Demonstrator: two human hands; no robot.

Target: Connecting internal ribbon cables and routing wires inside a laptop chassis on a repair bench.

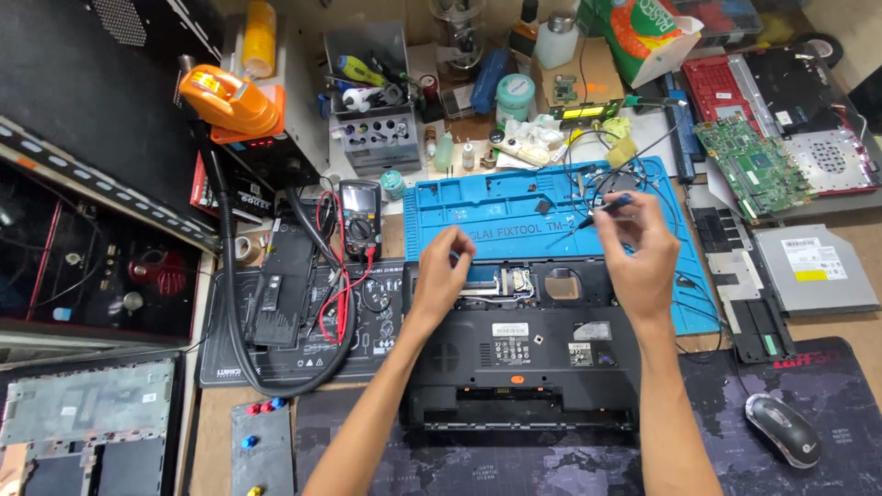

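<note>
Cluttered repair bench (211, 413), blue mat (496, 216) at centre. Black laptop base (524, 344) upside down, half on that mat. Left hand (441, 276) resting on its rear edge, fingers curled, gripping nothing visible. Right hand (638, 248) pinching a screwdriver (602, 209) above the base. Mouse (781, 429) at right.

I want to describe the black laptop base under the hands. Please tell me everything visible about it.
The laptop base is black plastic, lying underside up, partly on the blue mat. Its upper bays are uncovered, showing metal parts; vents and labels show lower down. The left hand rests on its upper edge; the right hand holds a screwdriver above it.
</note>
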